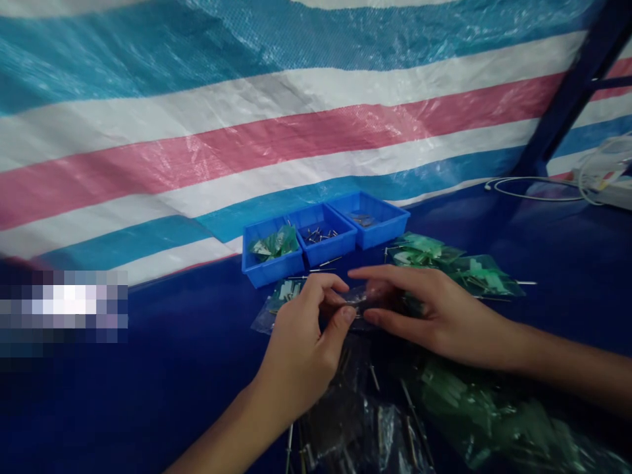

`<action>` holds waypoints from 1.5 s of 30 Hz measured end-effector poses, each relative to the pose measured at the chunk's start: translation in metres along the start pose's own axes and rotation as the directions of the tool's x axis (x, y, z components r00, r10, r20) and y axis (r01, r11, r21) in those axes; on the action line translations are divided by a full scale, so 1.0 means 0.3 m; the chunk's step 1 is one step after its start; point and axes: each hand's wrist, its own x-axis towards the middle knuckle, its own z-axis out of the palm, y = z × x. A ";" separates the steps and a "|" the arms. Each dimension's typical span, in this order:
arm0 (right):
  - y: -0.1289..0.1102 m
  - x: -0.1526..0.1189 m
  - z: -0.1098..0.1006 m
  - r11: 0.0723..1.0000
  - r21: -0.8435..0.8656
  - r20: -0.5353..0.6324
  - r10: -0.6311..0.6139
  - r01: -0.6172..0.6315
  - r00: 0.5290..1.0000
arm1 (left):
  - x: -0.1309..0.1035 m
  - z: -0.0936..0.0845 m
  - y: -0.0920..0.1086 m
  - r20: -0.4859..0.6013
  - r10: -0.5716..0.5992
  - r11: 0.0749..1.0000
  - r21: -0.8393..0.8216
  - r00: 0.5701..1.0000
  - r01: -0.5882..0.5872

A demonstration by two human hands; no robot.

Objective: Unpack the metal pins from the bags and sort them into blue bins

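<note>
My left hand (311, 336) is closed in a pinch on a small clear plastic bag (363, 308), thumb in front and fingers curled behind. At the bag's right side is my right hand (439, 309), its index finger stretched out and its thumb apart from it. The thumb tip lies close to the bag; whether it touches, I cannot tell. Below the hands lies a heap of clear bags (345, 428) with thin metal rods. A packet with green pieces (289, 293) lies partly behind my left hand.
Three joined-up blue bins stand behind: a left bin (274, 268) with green packets, a middle bin (330, 249) with small metal parts, and a right bin (382, 230). Green packets (478, 273) lie at right, more green bags (498, 415) at front right. A white cable (538, 179) lies far right.
</note>
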 end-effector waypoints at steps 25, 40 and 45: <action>0.002 -0.007 -0.006 0.985 -0.029 -0.028 -0.169 0.169 0.985 | 0.015 -0.019 -0.006 0.019 -0.156 0.988 -0.001 0.988 0.156; 0.000 0.006 -0.004 0.987 0.162 -0.066 0.022 -0.011 0.998 | 0.011 -0.004 -0.019 -0.060 -0.152 0.982 -0.124 0.987 0.144; -0.002 0.007 0.010 0.971 0.226 0.001 0.086 -0.084 0.996 | 0.005 -0.008 -0.018 0.006 -0.115 0.993 -0.023 0.993 0.115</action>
